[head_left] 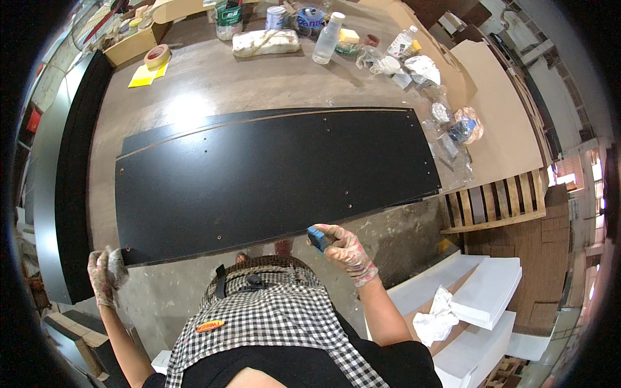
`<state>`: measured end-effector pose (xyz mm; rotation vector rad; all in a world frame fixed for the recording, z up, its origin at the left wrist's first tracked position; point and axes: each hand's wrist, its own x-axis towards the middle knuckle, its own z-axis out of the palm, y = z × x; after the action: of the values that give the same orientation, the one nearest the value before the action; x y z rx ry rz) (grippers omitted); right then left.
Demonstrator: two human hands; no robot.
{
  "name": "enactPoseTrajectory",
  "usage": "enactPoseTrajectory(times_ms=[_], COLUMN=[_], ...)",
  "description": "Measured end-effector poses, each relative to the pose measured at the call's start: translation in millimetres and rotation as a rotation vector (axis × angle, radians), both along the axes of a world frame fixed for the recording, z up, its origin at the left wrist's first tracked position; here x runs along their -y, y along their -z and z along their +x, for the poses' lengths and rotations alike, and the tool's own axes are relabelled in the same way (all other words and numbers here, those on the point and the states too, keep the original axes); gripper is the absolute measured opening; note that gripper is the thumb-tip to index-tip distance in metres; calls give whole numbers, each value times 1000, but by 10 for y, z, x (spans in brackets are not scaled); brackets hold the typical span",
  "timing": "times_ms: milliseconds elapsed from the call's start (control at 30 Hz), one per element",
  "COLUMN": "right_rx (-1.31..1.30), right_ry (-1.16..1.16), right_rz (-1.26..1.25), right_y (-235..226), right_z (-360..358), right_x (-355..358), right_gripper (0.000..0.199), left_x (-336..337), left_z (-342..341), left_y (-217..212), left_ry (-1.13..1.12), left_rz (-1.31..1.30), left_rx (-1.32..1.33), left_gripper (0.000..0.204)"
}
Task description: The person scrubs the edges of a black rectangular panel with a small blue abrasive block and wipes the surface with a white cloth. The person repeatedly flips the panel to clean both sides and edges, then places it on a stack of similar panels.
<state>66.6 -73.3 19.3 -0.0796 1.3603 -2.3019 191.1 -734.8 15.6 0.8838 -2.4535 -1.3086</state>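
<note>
A long black panel (272, 181) with small drilled holes lies on the brown worktable (259, 87). Beneath it, along the far side, another black panel's edge peeks out behind a thin tan line. At the panel's near edge, right of its middle, my gloved right hand (351, 253) pinches a small blue-and-black block (317, 238), perhaps a sponge. My left hand (100, 279), in a stained glove, is beside the near left corner, closed round a greyish crumpled wad (118, 268) that looks like a rag.
Black boards (77, 168) stand along the left. Tape (157, 57), a clear bottle (328, 39), a wrapped bundle (266, 43) and several cans and bags line the far edge. Cardboard (498, 110) lies at right, above a slatted wooden pallet (495, 202). White boards (485, 291) are stacked lower right.
</note>
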Motion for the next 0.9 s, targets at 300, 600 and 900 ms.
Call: enactPoseTrajectory(times_ms=[300, 600, 900], right_rx=[83, -12, 24], right_ry=[35, 174, 338], right_rz=[-97, -129, -133], right_y=[-100, -21, -65], right_z=[-71, -239, -456], right_x=[-153, -274, -440], right_gripper=[69, 55, 46], left_x=[-1087, -1531, -2112], left_z=[3, 77, 2], left_y=[-238, -30, -448], left_ry=[-65, -20, -8], left_rz=[403, 955, 972], left_rx=[359, 195, -36], left_gripper=[26, 49, 54])
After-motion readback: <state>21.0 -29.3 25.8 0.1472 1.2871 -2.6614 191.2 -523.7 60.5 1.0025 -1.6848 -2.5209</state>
